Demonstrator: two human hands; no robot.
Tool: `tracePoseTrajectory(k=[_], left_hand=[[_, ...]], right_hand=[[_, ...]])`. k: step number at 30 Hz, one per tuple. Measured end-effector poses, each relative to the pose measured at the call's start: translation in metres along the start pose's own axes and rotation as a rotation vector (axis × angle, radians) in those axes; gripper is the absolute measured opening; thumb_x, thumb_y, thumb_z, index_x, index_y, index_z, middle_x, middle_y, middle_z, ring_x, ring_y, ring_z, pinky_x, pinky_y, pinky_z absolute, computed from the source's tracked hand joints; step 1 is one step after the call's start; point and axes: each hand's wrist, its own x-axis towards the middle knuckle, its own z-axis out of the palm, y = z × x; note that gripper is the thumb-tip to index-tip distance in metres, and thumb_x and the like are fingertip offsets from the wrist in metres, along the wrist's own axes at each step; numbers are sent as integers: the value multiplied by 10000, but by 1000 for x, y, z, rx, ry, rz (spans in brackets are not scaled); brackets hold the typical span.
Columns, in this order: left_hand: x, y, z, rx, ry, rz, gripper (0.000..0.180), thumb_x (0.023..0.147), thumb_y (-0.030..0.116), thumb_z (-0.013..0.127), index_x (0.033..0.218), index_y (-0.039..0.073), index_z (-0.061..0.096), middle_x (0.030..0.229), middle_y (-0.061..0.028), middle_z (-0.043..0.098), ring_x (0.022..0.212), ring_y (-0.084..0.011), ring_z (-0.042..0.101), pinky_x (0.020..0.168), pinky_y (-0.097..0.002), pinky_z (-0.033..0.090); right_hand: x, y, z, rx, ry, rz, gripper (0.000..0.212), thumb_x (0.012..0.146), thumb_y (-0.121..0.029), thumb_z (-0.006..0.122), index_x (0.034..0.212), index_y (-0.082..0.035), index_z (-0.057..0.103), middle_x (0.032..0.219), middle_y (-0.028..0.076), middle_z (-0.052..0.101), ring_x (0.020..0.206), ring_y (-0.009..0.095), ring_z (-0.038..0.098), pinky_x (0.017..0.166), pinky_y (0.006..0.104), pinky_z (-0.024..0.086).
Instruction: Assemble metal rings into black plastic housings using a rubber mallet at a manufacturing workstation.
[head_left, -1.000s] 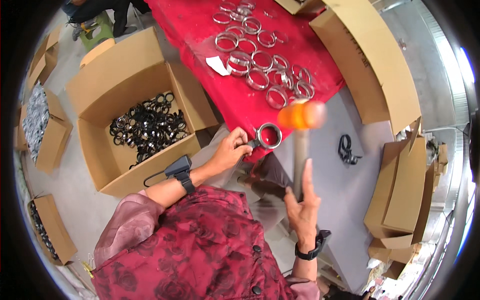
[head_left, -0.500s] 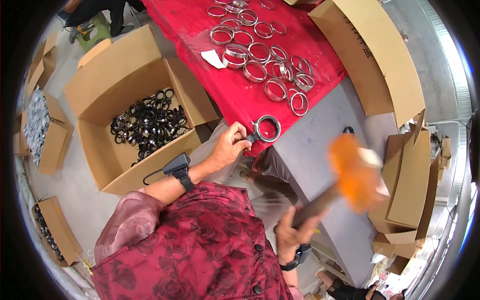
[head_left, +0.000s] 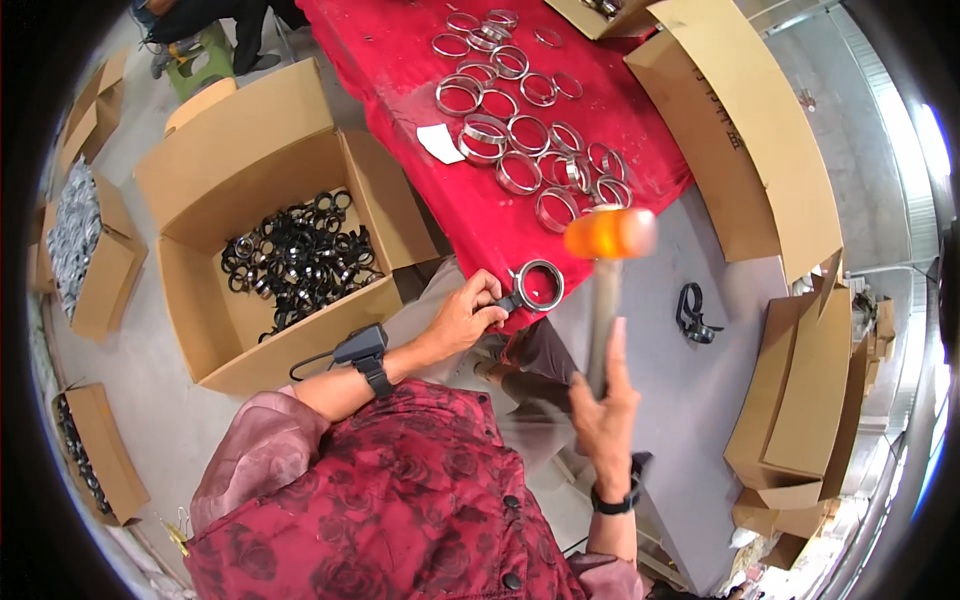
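Evidently, the right hand (head_left: 605, 420) is wrapped around the handle of a hammer (head_left: 605, 310), one finger stretched along the shaft, perhaps to steer it. Farther left, the left hand (head_left: 465, 315) has its thumb and fingers pinched narrow on the dark stem of a black-rimmed ring (head_left: 521, 296), which is at the near corner of the red cloth (head_left: 500, 232). Gripping the stem probably steadies the ring while leaving its round rim free of the fingers. The hammer's blurred orange head is right of the ring, apart from it in this view; its height I cannot tell. A big carton (head_left: 325, 318) stands left of the counter (head_left: 650, 315), probably so that the black rings (head_left: 300, 255) inside are handy. Silver rings (head_left: 482, 153) spread over the farther cloth, presumably so each can be grasped singly.

As for edges, the held ring sits close to the counter's near edge. Rightward, a stretch of grey counter separates it from a black loop (head_left: 700, 332), and cartons (head_left: 785, 390) bound that side. Farther off, only a modest strip of cloth separates it from the nearest silver rings.
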Motion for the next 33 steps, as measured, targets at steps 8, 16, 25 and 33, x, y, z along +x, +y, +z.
tracePoseTrajectory(k=[8, 16, 25, 33], left_hand=[[8, 5, 6, -63, 38, 48, 239, 945, -5, 647, 1054, 53, 443, 774, -6, 591, 738, -66, 576, 650, -240, 456], [4, 11, 8, -26, 36, 62, 240, 951, -1, 634, 1085, 52, 442, 794, -26, 608, 750, -82, 597, 670, -248, 477], [-21, 64, -74, 163, 237, -14, 157, 1002, 233, 649, 976, 88, 595, 796, 48, 588, 721, -37, 543, 622, -213, 445], [-40, 95, -165, 1372, 541, 363, 120, 854, 115, 717, 937, 34, 688, 998, -137, 694, 1008, -329, 623, 906, -430, 477]], right_hand=[[-9, 17, -2, -46, -49, -97, 830, 850, 32, 621, 1605, -58, 288, 1473, 330, 489, 1301, 257, 577, 998, 352, 499], [-62, 42, 23, -45, 123, -29, 830, 869, 3, 667, 1604, -56, 285, 1434, 290, 553, 1214, 339, 660, 959, 375, 528], [-114, 72, 47, 507, 170, 302, 875, 859, 55, 624, 1633, -72, 235, 1228, 145, 654, 837, 185, 674, 713, 317, 548], [-89, 117, -17, 645, 182, 414, 799, 874, 1, 608, 1609, -51, 299, 815, 6, 559, 567, 80, 508, 503, 251, 454]])
